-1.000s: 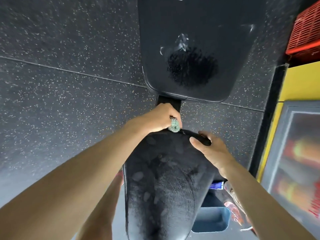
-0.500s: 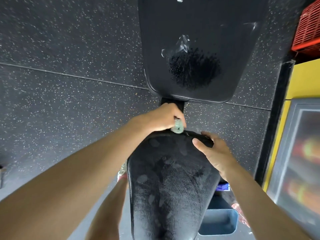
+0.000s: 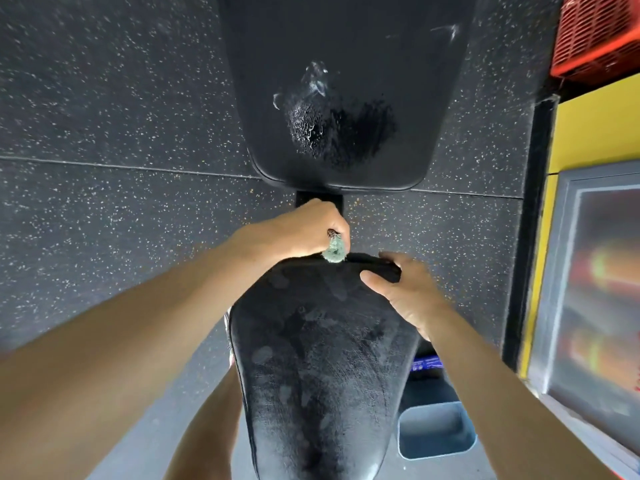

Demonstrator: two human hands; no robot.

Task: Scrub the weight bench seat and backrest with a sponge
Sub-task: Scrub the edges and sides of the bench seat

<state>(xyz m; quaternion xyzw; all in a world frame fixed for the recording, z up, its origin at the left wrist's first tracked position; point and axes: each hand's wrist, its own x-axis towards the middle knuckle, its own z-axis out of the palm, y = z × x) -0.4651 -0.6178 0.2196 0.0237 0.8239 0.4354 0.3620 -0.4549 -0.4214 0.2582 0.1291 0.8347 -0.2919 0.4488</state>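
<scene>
The left hand (image 3: 304, 230) is closed around the green sponge (image 3: 334, 250) and presses it on the far edge of the seat (image 3: 322, 358), at 12 o'clock of the pad. Compared with 0.5 s ago, the sponge sits almost at the same place on this edge. The right hand (image 3: 403, 292) has stayed at 2 o'clock of the seat, grip open, thumb on top and fingers curled over the rim. The backrest (image 3: 346, 39), beyond at 12 o'clock, shows a wet patch with foam. A blue tub (image 3: 435, 429) stands on the floor (image 3: 104, 98) at 4 o'clock.
</scene>
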